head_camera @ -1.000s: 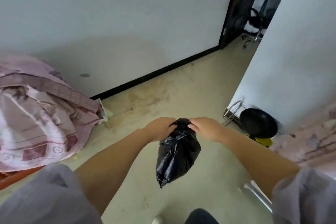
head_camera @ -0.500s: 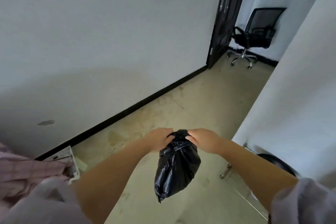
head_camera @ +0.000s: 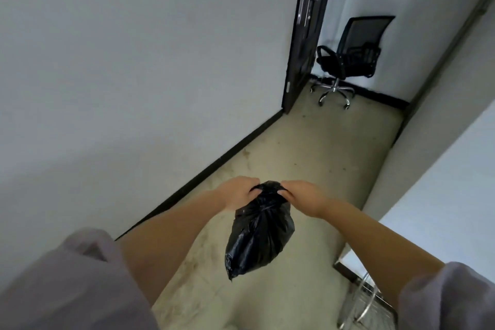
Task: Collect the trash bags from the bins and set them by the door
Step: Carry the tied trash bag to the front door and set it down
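A small black trash bag (head_camera: 258,233) hangs in the air in front of me, above the beige floor. My left hand (head_camera: 238,193) and my right hand (head_camera: 302,197) both grip its gathered top, one on each side. The bag's body droops down and slightly left below my hands. A dark door (head_camera: 305,32) stands ahead at the far end of the corridor, beyond the left wall.
A white wall with a black baseboard (head_camera: 203,169) runs along the left. Another white wall closes the right side. A black office chair (head_camera: 348,59) stands past the door. A metal wire rack (head_camera: 367,303) sits on the floor at the lower right.
The view has lifted and moved along the corridor; the pink bedding and the black pan have left the frame, and the door and chair look nearer. Both hands keep hold of the bag.
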Motion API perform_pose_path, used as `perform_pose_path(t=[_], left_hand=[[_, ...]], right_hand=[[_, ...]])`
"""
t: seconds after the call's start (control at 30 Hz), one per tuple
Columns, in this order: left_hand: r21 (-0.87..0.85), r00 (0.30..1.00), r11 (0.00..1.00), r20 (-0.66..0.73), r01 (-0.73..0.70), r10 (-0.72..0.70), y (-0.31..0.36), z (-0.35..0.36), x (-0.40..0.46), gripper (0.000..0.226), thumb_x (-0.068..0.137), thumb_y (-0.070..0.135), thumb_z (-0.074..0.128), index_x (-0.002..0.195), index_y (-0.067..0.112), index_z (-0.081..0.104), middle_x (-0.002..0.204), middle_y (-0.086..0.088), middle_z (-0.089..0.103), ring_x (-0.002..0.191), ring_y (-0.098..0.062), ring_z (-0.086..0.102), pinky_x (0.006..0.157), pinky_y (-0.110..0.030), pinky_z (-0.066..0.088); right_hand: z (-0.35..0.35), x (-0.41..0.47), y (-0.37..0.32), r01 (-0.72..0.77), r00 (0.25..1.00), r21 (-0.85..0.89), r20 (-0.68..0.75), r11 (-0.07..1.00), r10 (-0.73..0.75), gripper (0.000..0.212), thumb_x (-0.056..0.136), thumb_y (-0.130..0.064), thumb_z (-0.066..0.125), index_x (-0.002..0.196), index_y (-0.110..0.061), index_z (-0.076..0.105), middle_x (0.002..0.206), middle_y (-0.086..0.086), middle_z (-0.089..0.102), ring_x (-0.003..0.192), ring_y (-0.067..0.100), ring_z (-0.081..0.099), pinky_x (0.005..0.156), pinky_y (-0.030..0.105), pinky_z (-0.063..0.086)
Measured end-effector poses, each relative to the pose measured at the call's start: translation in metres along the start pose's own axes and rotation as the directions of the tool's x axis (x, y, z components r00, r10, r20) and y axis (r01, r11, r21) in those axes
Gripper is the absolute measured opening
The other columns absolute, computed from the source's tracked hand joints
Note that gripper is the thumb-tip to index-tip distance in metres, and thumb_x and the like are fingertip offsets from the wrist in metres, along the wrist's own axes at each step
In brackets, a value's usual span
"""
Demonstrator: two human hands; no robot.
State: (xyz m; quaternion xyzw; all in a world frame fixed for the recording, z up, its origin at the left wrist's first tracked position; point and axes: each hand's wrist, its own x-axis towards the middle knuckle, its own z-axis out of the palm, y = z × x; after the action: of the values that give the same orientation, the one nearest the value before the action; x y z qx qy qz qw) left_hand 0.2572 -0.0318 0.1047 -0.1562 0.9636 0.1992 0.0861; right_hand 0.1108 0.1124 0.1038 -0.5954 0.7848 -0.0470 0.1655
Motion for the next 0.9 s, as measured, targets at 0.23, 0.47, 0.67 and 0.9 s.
perform_pose_path(t=[0.23, 0.47, 0.67, 0.9], left_hand=[[0.011, 0.991, 0.992, 0.033, -0.128, 0.128, -0.030, -0.062, 0.135, 0.027, 0.101, 0.025, 0.036, 0.094, 0.004, 0.051, 0.092, -0.015, 0.059, 0.084, -0.028, 0.054, 0.070, -0.031, 0.036], [0.009, 0.991, 0.991, 0.026, -0.131, 0.130, -0.063, -0.087, 0.288, 0.021, 0.100, 0.026, 0.038, 0.084, 0.014, 0.041, 0.081, -0.004, 0.051, 0.075, -0.022, 0.049, 0.072, -0.037, 0.041], [-0.033, 0.998, 0.998, 0.027, -0.057, 0.058, -0.072, -0.118, 0.409, 0.021, 0.101, 0.026, 0.037, 0.087, 0.011, 0.044, 0.091, -0.014, 0.059, 0.084, -0.029, 0.055, 0.068, -0.033, 0.036], [-0.060, 0.999, 0.998, 0.045, -0.021, 0.023, -0.094, -0.150, 0.534, 0.021, 0.099, 0.027, 0.043, 0.097, 0.008, 0.051, 0.099, -0.013, 0.060, 0.091, -0.028, 0.055, 0.069, -0.030, 0.033]], right_hand=[[-0.055, 0.091, 0.069, -0.122, 0.992, 0.031, -0.016, 0.992, 0.122, 0.020, 0.102, -0.029, 0.032, 0.087, -0.018, 0.039, 0.102, 0.016, 0.062, 0.090, 0.028, 0.055, 0.068, 0.029, 0.030], [-0.092, 0.196, 0.172, -0.111, 0.994, 0.033, -0.001, 0.993, 0.111, 0.031, 0.102, -0.029, 0.033, 0.103, -0.006, 0.053, 0.105, 0.016, 0.062, 0.095, 0.032, 0.058, 0.070, 0.033, 0.038], [-0.140, 0.281, 0.266, -0.078, 0.997, 0.029, 0.031, 0.997, 0.077, 0.033, 0.101, -0.031, 0.034, 0.107, -0.006, 0.054, 0.106, 0.016, 0.063, 0.094, 0.031, 0.059, 0.075, 0.037, 0.045], [-0.182, 0.376, 0.352, -0.063, 0.997, -0.027, 0.047, 0.998, 0.064, 0.031, 0.102, -0.030, 0.033, 0.104, -0.006, 0.052, 0.104, 0.018, 0.062, 0.092, 0.033, 0.058, 0.066, 0.032, 0.033]])
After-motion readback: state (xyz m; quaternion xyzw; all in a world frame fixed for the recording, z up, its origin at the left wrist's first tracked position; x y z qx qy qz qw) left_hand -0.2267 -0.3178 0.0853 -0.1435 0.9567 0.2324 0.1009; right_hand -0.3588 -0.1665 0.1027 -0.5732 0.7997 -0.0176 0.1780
